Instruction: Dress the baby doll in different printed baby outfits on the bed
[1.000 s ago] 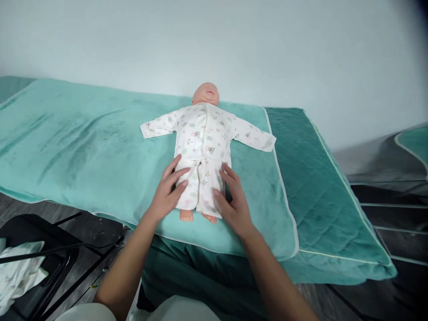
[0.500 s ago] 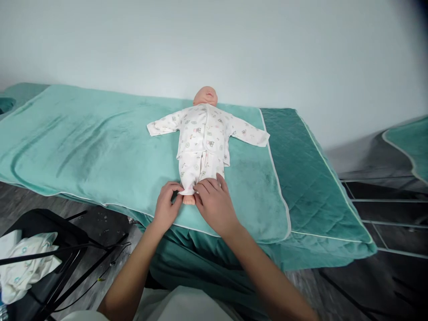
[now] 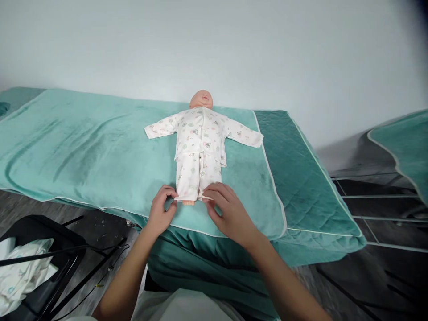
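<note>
A baby doll (image 3: 199, 147) lies on its back on a light teal towel (image 3: 100, 156), dressed in a white printed top and matching trousers (image 3: 197, 176). My left hand (image 3: 160, 213) pinches the hem of the doll's left-side trouser leg, just beside a bare foot (image 3: 189, 203). My right hand (image 3: 229, 214) pinches the hem of the other trouser leg, fingers curled over the cuff. Both hands sit at the towel's near edge.
The towel covers a bed with a darker teal quilt (image 3: 301, 178), against a pale wall. A black chair (image 3: 40, 263) holding white printed cloth (image 3: 20, 272) stands at the lower left. Another teal-covered bed (image 3: 404, 142) shows at the far right.
My hands slid from the doll's hips down to the trouser cuffs and closed on them. The right hand then moved off the left cuff to the other one. The trouser legs now reach the feet.
</note>
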Demonstrator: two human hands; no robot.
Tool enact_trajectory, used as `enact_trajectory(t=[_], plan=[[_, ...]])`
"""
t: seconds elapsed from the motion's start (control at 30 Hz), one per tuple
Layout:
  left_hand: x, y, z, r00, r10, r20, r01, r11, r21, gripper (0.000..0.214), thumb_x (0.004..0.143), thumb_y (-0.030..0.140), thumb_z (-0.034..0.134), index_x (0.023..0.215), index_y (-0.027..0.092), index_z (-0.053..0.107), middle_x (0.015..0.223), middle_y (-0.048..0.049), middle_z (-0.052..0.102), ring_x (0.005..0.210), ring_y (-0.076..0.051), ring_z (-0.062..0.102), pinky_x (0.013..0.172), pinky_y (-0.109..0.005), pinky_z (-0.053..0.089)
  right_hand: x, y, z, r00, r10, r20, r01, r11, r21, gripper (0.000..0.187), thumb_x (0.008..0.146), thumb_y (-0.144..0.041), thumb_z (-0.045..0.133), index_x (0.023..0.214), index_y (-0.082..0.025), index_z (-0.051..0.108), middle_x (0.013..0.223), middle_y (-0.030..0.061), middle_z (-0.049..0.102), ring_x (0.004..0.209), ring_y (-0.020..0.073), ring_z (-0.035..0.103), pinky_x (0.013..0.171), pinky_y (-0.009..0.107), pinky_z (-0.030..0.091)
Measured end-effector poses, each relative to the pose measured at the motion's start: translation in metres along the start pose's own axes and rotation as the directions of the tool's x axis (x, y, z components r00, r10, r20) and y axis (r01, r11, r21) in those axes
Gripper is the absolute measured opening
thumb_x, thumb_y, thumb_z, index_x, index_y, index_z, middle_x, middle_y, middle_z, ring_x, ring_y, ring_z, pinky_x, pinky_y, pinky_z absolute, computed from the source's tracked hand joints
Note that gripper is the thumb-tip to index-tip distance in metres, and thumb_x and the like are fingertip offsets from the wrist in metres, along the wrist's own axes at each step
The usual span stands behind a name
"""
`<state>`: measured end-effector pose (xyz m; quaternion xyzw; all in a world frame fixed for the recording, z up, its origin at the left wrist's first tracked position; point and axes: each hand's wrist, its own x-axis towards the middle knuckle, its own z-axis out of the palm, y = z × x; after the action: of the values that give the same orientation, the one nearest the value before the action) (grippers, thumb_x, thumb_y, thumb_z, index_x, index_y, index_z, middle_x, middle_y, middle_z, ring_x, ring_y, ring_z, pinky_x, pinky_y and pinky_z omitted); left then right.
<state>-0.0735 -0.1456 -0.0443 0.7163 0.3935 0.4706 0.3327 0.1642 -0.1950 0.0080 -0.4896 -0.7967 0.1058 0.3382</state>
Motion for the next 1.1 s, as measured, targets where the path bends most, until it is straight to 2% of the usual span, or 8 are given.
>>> enact_trajectory(t=[0.13, 0.37, 0.6, 0.7, 0.77, 0.87, 0.97, 1.1], plan=[[0.008, -0.002, -0.001, 0.998, -0.069, -0.003, 0.068, 0.992, -0.106, 0.011, 0.09, 0.014, 0.061, 0.096, 0.022, 0.064, 0.097, -0.0029, 0.063, 0.092, -0.017, 0.062, 0.083, -0.029, 0.05, -0.022, 0.015, 0.007, 0.987, 0.126, -0.095, -0.127, 0.992, 0.001, 0.048, 0.087, 0.002, 0.049, 0.128, -0.022, 0.053, 0.126, 0.0129, 0.061, 0.119, 0.0275, 0.059, 0.1, 0.048, 0.055], [0.05, -0.025, 0.004, 0.941, -0.286, -0.18, 0.207, 0.909, -0.363, 0.01, 0.093, 0.031, 0.064, 0.096, 0.022, 0.066, 0.096, -0.0038, 0.067, 0.088, -0.017, 0.064, 0.082, -0.031, 0.053, -0.021, 0.028, 0.018, 0.977, 0.184, -0.109, -0.19, 0.981, -0.048, 0.014, 0.097, -0.012, 0.057, 0.105, -0.023, 0.058, 0.103, 0.009, 0.066, 0.096, 0.0259, 0.065, 0.081, 0.043, 0.057], [0.117, -0.064, -0.014, 0.96, -0.045, -0.276, 0.121, 0.957, 0.265, 0.032, 0.085, 0.014, 0.057, 0.115, 0.023, 0.066, 0.123, -0.0119, 0.064, 0.124, -0.027, 0.059, 0.105, -0.043, 0.052, -0.007, 0.029, -0.021, 0.988, 0.009, 0.154, -0.039, 0.98, 0.194, 0.006, 0.1, -0.019, 0.058, 0.101, -0.025, 0.061, 0.098, 0.0051, 0.068, 0.093, 0.0206, 0.065, 0.082, 0.037, 0.054], [0.152, -0.076, -0.022, 0.957, -0.064, -0.284, 0.19, 0.876, 0.443, 0.047, 0.085, 0.015, 0.059, 0.131, 0.018, 0.065, 0.139, -0.0177, 0.059, 0.137, -0.035, 0.049, 0.119, -0.054, 0.039, 0.004, 0.061, -0.03, 0.988, 0.092, 0.125, -0.124, 0.953, 0.275, 0.009, 0.103, -0.027, 0.056, 0.1, -0.025, 0.064, 0.099, 0.0044, 0.07, 0.093, 0.0198, 0.067, 0.086, 0.037, 0.055], [0.174, -0.084, -0.027, 0.938, -0.142, -0.317, 0.304, 0.777, 0.551, 0.055, 0.088, 0.021, 0.06, 0.143, 0.019, 0.061, 0.145, -0.0193, 0.056, 0.138, -0.039, 0.048, 0.118, -0.059, 0.037, 0.013, 0.098, -0.031, 0.971, 0.235, -0.035, -0.222, 0.951, 0.216, 0.012, 0.102, -0.032, 0.054, 0.102, -0.025, 0.064, 0.105, 0.0069, 0.07, 0.099, 0.022, 0.067, 0.092, 0.04, 0.055], [0.199, -0.095, -0.034, 0.898, -0.234, -0.373, 0.423, 0.691, 0.586, 0.058, 0.091, 0.027, 0.059, 0.149, 0.025, 0.059, 0.141, -0.019, 0.059, 0.133, -0.042, 0.05, 0.111, -0.061, 0.039, 0.025, 0.161, -0.03, 0.861, 0.383, -0.336, -0.413, 0.911, -0.02, 0.033, 0.091, -0.037, 0.061, 0.119, -0.021, 0.064, 0.127, 0.0164, 0.066, 0.123, 0.0318, 0.06, 0.102, 0.05, 0.052], [0.214, -0.11, -0.042, 0.886, -0.227, -0.404, 0.434, 0.714, 0.549, 0.053, 0.089, 0.024, 0.061, 0.142, 0.026, 0.067, 0.13, -0.0191, 0.062, 0.129, -0.043, 0.052, 0.109, -0.061, 0.039, 0.033, 0.209, -0.032, 0.76, 0.472, -0.447, -0.594, 0.783, -0.184, 0.052, 0.086, -0.035, 0.058, 0.134, -0.015, 0.061, 0.14, 0.0217, 0.061, 0.134, 0.0364, 0.052, 0.113, 0.059, 0.042], [0.226, -0.129, -0.053, 0.877, -0.173, -0.447, 0.35, 0.868, 0.351, 0.043, 0.08, 0.013, 0.064, 0.119, 0.023, 0.079, 0.103, -0.0128, 0.062, 0.113, -0.036, 0.058, 0.109, -0.054, 0.041, 0.039, 0.234, -0.035, 0.73, 0.562, -0.389, -0.672, 0.695, -0.257, 0.06, 0.09, -0.04, 0.054, 0.146, -0.018, 0.058, 0.148, 0.0206, 0.059, 0.134, 0.0383, 0.052, 0.11, 0.061, 0.043]])
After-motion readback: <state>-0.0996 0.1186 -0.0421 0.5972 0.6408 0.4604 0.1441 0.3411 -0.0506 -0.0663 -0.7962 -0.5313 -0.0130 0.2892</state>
